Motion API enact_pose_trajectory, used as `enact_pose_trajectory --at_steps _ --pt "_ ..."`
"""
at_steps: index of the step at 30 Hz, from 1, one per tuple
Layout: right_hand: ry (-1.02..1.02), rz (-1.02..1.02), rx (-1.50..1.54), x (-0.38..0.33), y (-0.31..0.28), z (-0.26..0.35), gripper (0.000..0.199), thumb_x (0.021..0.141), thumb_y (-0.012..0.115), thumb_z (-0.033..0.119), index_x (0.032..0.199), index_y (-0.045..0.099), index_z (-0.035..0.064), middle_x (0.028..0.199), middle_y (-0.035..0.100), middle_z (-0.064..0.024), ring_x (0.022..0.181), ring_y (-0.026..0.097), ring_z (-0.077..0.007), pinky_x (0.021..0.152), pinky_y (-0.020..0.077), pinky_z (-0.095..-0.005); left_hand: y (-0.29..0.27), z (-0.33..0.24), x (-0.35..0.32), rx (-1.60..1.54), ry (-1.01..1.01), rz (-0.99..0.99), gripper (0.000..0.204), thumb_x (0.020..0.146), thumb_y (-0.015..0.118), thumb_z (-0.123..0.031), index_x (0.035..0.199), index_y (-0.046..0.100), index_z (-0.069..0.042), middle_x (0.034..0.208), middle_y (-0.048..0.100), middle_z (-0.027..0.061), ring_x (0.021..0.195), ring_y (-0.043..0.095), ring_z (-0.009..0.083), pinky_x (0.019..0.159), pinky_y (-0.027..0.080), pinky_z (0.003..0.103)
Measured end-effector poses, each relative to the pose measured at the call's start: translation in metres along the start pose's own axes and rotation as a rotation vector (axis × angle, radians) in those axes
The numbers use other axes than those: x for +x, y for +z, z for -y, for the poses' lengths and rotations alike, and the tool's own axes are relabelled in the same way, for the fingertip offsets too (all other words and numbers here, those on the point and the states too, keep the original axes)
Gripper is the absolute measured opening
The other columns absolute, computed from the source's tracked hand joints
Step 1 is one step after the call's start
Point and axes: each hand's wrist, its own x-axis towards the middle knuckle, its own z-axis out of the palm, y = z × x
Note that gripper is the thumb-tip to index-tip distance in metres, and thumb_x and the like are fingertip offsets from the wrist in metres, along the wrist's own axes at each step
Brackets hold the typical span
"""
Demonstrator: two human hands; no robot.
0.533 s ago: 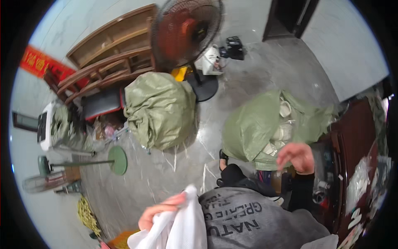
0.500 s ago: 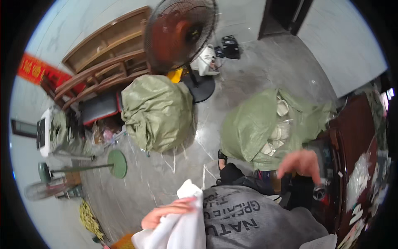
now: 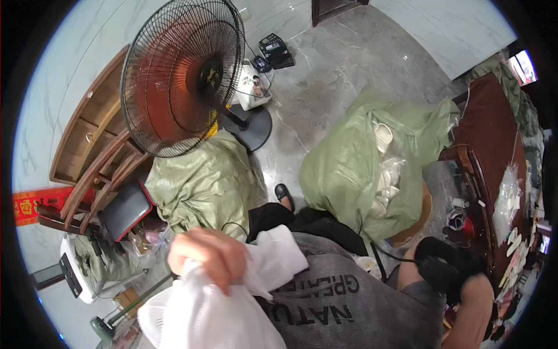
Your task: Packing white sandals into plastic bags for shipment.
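Note:
My left hand (image 3: 209, 256) is closed on a bunched white cloth (image 3: 203, 314) at the lower left. Part of the cloth hangs below the fist, and a folded end (image 3: 282, 253) sticks out to the right across my grey shirt (image 3: 360, 291). At the lower right is my right forearm (image 3: 475, 308), next to a black wrist strap (image 3: 453, 267) with a cable. The strap and its blurred surroundings hide the fingers of my right hand, and I cannot make out anything held there.
A green sack (image 3: 337, 168) with white shoe-like pieces (image 3: 383, 136) stands ahead; another green sack (image 3: 200, 186) is to its left. Beyond that stands a large floor fan (image 3: 180, 81). Wooden furniture (image 3: 93, 122) lines the left wall. A dark red table (image 3: 494, 128) is on the right.
The view has shifted. My left hand has risen with the white cloth, its knuckles now uppermost. My right hand, earlier blurred near the right sack, has drawn back to the lower right.

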Motion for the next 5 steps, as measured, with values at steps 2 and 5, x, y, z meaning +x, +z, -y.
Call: enact_pose_trajectory --at_steps 2,5 --pt "0.168 -0.096 -0.257 0.036 -0.004 -0.005 0.025 0.087 0.054 0.024 0.097 0.06 0.0024 0.091 0.058 -0.0131 0.084 0.058 -0.0312 0.071 0.0452 -0.0498 -0.038 0.013 0.025 -0.141 -0.009 0.106 0.034 0.095 0.062 -0.022 0.084 0.065 0.01 0.074 0.06 0.0204 0.059 0.058 0.0307 0.055 0.046 0.04" --pt "0.215 -0.163 -0.475 0.043 -0.027 -0.026 0.023 0.082 0.054 0.023 0.083 0.063 0.0017 0.078 0.059 -0.01 0.072 0.058 -0.0241 0.059 0.0459 -0.0407 -0.079 0.018 0.059 -0.219 -0.044 0.26 0.035 0.097 0.058 -0.022 0.086 0.065 0.011 0.075 0.06 0.0205 0.059 0.059 0.0314 0.053 0.047 0.038"
